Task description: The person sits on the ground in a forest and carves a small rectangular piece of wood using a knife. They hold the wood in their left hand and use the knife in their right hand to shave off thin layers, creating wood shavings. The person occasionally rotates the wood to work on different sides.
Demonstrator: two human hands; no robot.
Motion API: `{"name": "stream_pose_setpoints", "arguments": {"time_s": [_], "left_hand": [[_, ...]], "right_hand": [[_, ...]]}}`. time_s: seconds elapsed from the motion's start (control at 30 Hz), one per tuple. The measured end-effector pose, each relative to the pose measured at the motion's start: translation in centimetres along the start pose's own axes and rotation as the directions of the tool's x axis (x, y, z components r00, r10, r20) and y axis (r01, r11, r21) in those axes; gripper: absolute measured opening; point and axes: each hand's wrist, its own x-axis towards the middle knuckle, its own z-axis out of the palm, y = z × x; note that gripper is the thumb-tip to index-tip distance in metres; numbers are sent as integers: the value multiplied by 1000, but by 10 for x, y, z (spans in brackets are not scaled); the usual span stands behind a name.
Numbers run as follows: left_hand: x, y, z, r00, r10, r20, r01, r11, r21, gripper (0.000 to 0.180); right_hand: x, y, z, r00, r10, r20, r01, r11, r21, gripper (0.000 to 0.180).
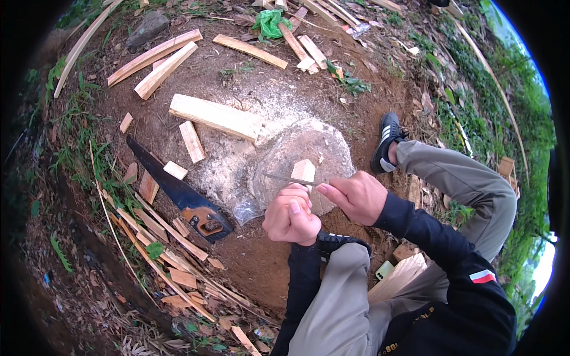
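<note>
My left hand (291, 218) is closed in a fist round a small pale wooden block (304, 170), whose upper end sticks out above the fingers. In my right hand (360, 197) is a knife with a thin blade (280, 177); its handle is hidden in the grip. The blade points left and lies across the block, just above my left fingers. Both hands are over the near part of a round, flat-topped stump-like block (329, 141), dusted with pale shavings.
Left of the stump lies a handsaw (172, 185) with a wooden handle. A thick plank (214, 114) lies beyond it amid sawdust. Wood strips (178, 261) litter the left side. A green plastic bag (270, 24) is at the back. My shoe (389, 142) stands right of the stump.
</note>
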Motion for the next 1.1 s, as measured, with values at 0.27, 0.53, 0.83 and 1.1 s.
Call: {"name": "stream_pose_setpoints", "arguments": {"time_s": [0.27,0.53,0.83,1.1], "left_hand": [[-5,-3,6,998,64,21,-65,997,28,31],[-9,0,7,996,84,3,-84,995,60,36],[-9,-9,3,983,180,27,-179,984,-21,31],[-10,-6,5,990,134,35,-135,991,23,30]], "right_hand": [[10,16,2,994,-81,-75,60,965,-255,43],[12,17,-17,930,353,103,-368,897,246,52],[0,13,-6,997,-17,76,6,989,149,40],[0,8,-3,998,-69,0,69,992,-102,36]]}}
